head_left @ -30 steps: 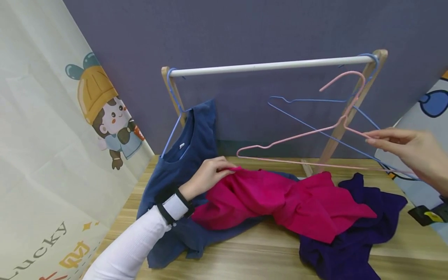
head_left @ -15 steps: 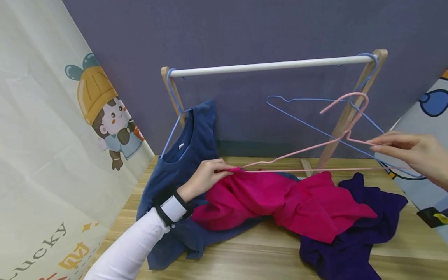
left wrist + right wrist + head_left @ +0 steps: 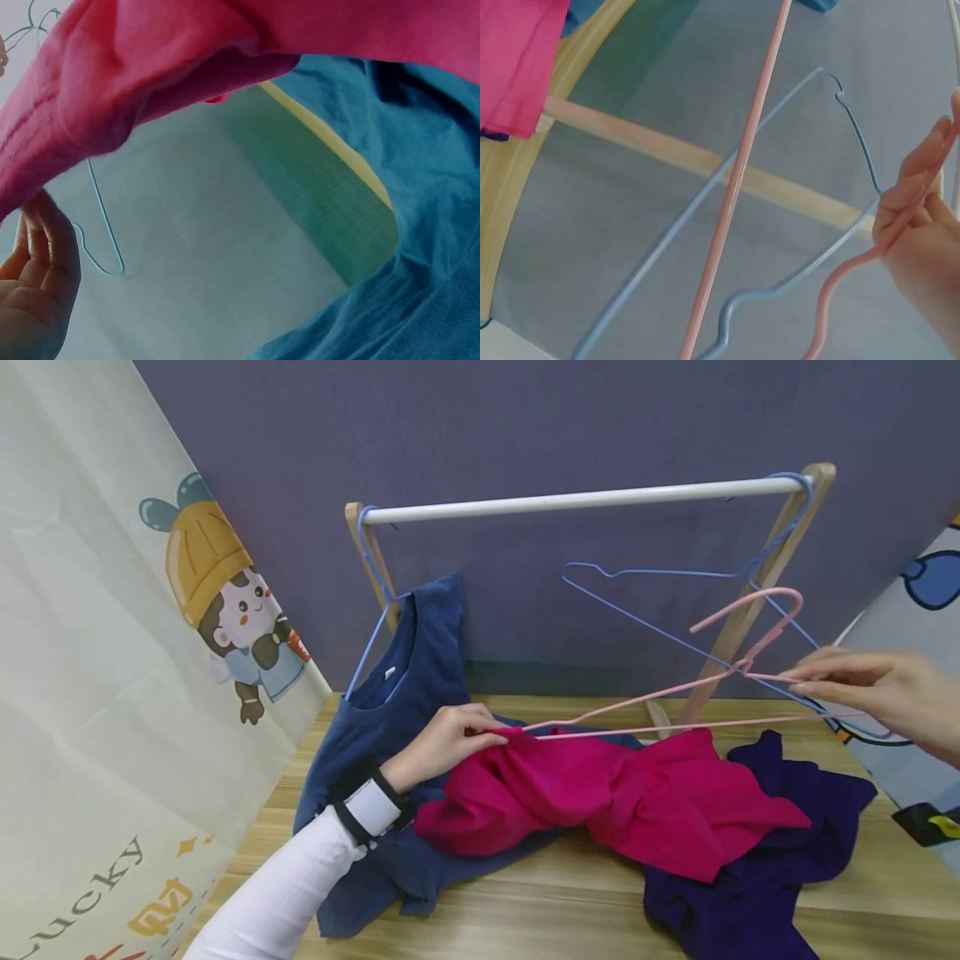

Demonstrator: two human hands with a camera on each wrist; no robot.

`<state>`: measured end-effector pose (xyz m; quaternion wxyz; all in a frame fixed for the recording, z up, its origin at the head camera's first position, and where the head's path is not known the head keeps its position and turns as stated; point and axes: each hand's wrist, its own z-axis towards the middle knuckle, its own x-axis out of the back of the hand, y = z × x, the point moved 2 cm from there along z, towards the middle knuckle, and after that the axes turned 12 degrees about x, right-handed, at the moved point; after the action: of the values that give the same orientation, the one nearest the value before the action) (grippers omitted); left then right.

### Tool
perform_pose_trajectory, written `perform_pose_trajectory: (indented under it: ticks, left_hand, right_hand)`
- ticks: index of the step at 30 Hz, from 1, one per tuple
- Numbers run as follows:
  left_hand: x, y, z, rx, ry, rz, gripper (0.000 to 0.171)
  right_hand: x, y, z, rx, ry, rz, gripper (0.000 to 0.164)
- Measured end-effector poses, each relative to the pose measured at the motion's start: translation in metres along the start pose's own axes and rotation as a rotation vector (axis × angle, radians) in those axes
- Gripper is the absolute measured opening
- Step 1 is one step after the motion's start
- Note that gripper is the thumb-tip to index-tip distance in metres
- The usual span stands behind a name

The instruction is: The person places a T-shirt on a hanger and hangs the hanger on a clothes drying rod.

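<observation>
Pink hanger at the raised edge of the magenta garment

The magenta garment lies bunched across the centre of the head view, partly over a navy top and a purple garment. Just left of centre, the left hand pinches its edge and lifts it a little. At the right of the frame, the right hand grips the pink hanger by its right shoulder wire, thumb and fingers closed on it, the hook pointing left. The hanger's left end disappears at the cloth beside the left fingertips; whether it sits inside the opening or only behind the edge cannot be told.

The step in hand looks like feeding that end into the garment. To do it well, the left hand would best lift the edge into a clear gap, so the wire slides under one layer rather than snagging in folds. The right hand should push along the line of the hanger, low and steady, with the hook upright. The blue hanger at upper right crosses behind the pink one in the frame, so a swing backward could tangle the two. Cloth this soft will probably bunch if pushed fast; short, gentle advances seem safer
</observation>
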<state>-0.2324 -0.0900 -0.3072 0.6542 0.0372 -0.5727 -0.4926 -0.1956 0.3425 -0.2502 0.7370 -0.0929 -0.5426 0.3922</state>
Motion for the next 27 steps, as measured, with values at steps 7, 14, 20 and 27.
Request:
perform_pose_trajectory:
  ticks: [7,14,20,27]
  left_hand:
    - [0.0,0.005,0.0,0.021,-0.024,-0.004,0.017]
    - [-0.007,0.016,0.002,-0.007,-0.052,0.03,0.015]
    - [-0.01,0.022,0.006,0.017,-0.064,0.077,0.014]
    - [-0.007,0.026,0.013,0.047,-0.056,0.052,0.014]
  right_hand:
    - [-0.016,-0.005,0.001,0.0,-0.018,0.051,0.023]
    - [-0.038,-0.022,0.003,0.012,-0.066,0.134,0.024]
    - [-0.053,-0.038,0.005,0.071,0.017,0.169,0.018]
    - [-0.065,-0.047,0.003,0.045,-0.006,0.244,0.02]
